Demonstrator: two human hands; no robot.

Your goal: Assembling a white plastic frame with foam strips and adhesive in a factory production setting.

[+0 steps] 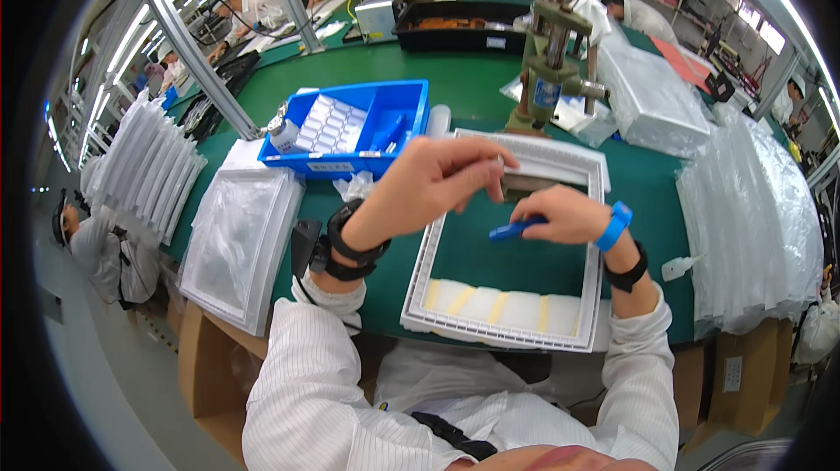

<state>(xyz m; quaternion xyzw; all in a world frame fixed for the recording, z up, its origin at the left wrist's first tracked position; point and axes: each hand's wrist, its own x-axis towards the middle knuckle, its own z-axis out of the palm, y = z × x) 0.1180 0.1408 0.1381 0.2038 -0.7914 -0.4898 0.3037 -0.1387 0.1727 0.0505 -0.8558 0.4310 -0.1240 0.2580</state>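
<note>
A white rectangular plastic frame [422, 283] lies before me on the green tabletop. Along its near side, inside, sits a white foam pad [516, 307] with yellow strips. My left hand [429, 181] hovers over the frame's far left part, thumb and forefinger pinched together; whatever is between them is too small to make out. In my right hand [564, 213], above the frame's right half, is a short blue tool [516, 228] gripped by the fingers, its tip pointing left. The exact kind of tool does not show.
A blue divided bin [398, 97] with a white label sheet and small bottle stands behind left. Bagged frames [236, 244] lie left, with wrapped stacks [744, 217] at right. A green bench press [542, 90] rises beyond the frame. A small white bottle [679, 268] lies right.
</note>
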